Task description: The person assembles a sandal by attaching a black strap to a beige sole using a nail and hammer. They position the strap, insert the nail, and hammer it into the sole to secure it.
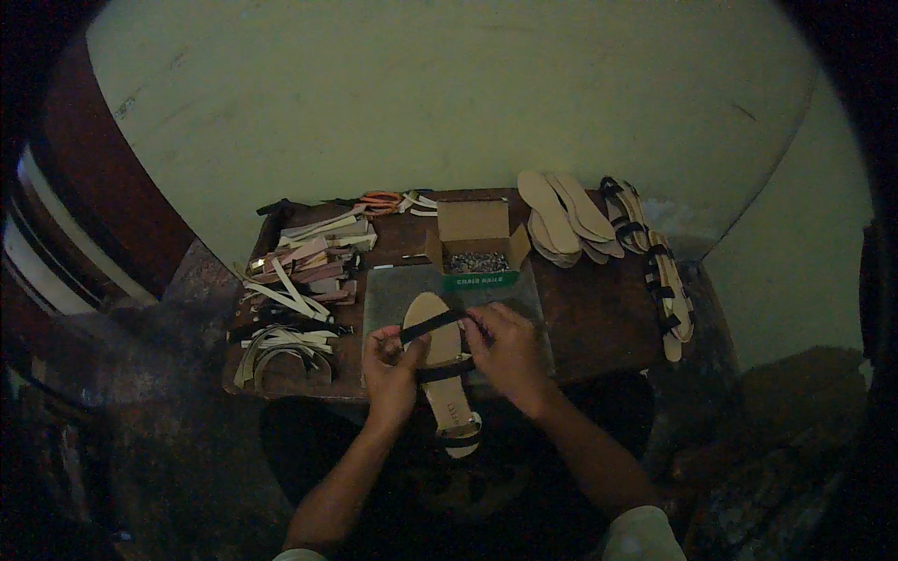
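A tan sandal (426,309) with dark straps lies lengthwise in front of me, its toe end pointing away and its heel end toward my lap. Across its front part runs a black strap (434,324). My left hand (386,369) pinches the strap's left end, with the thumb over the sole's edge. At the strap's other end, the fingers of my right hand (502,344) are closed on it. A second dark strap (444,372) crosses the middle of the sole, and a buckled strap (460,436) sits at the heel. The sandal is partly over a grey slab (388,297).
On the dark wooden table (599,313) stands an open box of small nails (477,264). Strips of strap material (309,271) pile up at left, near orange-handled scissors (382,202). Tan insoles (561,220) and strapped sandals (666,294) lie at right. A pale wall (449,103) rises behind.
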Motion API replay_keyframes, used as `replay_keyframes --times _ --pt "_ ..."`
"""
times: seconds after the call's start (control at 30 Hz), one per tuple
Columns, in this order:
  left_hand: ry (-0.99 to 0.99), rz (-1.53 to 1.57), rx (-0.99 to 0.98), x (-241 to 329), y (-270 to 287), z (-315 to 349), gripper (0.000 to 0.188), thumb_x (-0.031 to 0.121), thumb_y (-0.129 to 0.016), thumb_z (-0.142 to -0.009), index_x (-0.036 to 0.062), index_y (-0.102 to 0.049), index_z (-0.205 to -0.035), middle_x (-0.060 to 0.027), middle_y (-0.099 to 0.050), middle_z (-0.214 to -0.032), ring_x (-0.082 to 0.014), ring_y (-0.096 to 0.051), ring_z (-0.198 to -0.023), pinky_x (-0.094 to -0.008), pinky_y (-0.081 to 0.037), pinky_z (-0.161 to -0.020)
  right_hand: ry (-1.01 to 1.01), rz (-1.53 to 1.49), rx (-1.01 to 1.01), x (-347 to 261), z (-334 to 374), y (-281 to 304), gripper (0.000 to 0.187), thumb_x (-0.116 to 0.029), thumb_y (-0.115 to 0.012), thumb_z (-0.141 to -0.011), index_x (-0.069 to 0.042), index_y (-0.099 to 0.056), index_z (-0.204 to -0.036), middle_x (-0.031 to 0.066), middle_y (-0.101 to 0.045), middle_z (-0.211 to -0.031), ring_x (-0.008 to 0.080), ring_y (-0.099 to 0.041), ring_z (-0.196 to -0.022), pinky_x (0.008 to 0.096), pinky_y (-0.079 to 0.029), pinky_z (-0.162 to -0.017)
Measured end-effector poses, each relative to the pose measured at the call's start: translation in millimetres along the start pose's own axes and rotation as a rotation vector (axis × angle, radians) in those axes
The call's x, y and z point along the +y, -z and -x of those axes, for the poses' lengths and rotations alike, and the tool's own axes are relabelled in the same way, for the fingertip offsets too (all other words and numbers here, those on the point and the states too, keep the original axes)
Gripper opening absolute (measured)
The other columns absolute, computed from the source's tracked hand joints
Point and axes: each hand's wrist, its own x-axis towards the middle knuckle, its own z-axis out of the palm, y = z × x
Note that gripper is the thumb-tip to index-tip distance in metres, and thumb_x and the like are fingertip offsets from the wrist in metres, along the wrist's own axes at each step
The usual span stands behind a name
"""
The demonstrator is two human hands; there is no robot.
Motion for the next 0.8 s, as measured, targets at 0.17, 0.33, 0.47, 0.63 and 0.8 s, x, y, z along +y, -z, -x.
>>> replay_keyframes --times 0.17,0.33,0.47,0.63,0.8 --pt "0.031 0.131 -0.081 -7 0 0 0.039 0.001 -0.07 -0.084 0.0052 -0.047 -0.115 -0.0057 -0.058 -0.104 -0.015 -0.058 -0.097 -0.0278 -0.049 -0.081 -0.196 -0.234 -0.014 2 -1 -5 0.021 -0.009 -0.065 -0.086 0.005 -0.069 -0.102 0.0199 -0.07 -0.093 0.0331 -0.068 -0.081 0.0384 -0.054 -0.075" --pt "0.14 0.173 -0.183 -3 -1 3 0.043 0.002 -0.069 -0.086 0.0052 -0.044 -0.122 -0.009 -0.06 -0.114 -0.0184 -0.059 -0.104 -0.0315 -0.05 -0.088 -0.377 -0.502 -0.069 24 4 -18 0.023 -0.012 -0.065 -0.088 0.004 -0.069 -0.104 0.0179 -0.071 -0.093 0.0229 -0.069 -0.081 0.0342 -0.053 -0.072" --pt "0.225 0.237 -0.225 2 -4 7 0.045 0.003 -0.067 -0.088 0.0048 -0.043 -0.125 -0.0109 -0.059 -0.118 -0.0194 -0.059 -0.107 -0.0333 -0.05 -0.091 -0.317 -0.484 -0.063 32 1 -18 0.023 -0.013 -0.066 -0.089 0.004 -0.069 -0.104 0.0149 -0.072 -0.087 0.0169 -0.067 -0.074 0.0321 -0.052 -0.067" --pt "0.166 0.225 -0.242 -11 5 2 0.044 0.004 -0.067 -0.089 0.0049 -0.044 -0.126 -0.0106 -0.059 -0.118 -0.019 -0.058 -0.107 -0.0336 -0.049 -0.092 -0.354 -0.346 -0.194 -3 -9 6 0.022 -0.013 -0.067 -0.088 0.003 -0.07 -0.102 0.0127 -0.072 -0.084 0.0148 -0.065 -0.069 0.0314 -0.051 -0.064" --pt "0.184 0.195 -0.314 -4 -4 3 0.046 0.008 -0.069 -0.088 0.005 -0.044 -0.127 -0.0106 -0.059 -0.119 -0.0195 -0.057 -0.111 -0.0335 -0.047 -0.095 -0.313 -0.413 -0.209 22 -4 -2 0.02 -0.012 -0.065 -0.088 0.002 -0.071 -0.101 0.0124 -0.073 -0.085 0.014 -0.065 -0.071 0.0313 -0.051 -0.064"
